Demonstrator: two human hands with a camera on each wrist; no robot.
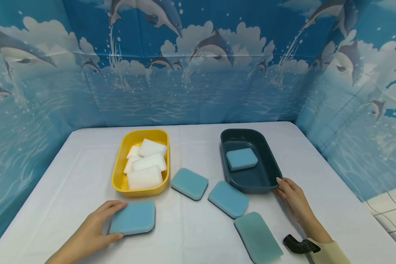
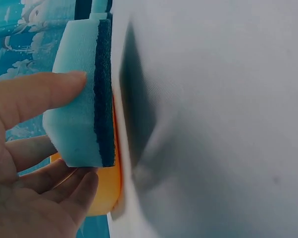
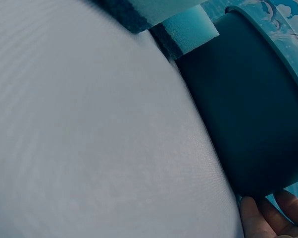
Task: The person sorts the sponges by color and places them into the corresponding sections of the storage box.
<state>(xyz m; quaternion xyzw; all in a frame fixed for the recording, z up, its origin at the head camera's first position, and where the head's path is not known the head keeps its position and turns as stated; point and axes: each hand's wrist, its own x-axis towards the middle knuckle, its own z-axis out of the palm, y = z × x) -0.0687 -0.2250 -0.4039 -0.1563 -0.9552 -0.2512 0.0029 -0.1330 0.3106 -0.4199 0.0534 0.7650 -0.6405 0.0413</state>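
Note:
My left hand grips a blue scouring sponge at its left end, thumb on the near side and fingers on the far side. In the left wrist view the sponge shows its dark scouring layer facing the white tabletop, with a shadow beside it. My right hand holds the near right corner of a dark teal tub, thumb at the rim and other fingers lower on the outside. One blue sponge lies inside this tub. Its outer wall fills the right of the right wrist view.
A yellow tub with several white sponges stands at the left. Between the tubs and the near edge lie three more scouring sponges: one greenish, one blue, one green. A dolphin-print curtain surrounds the table.

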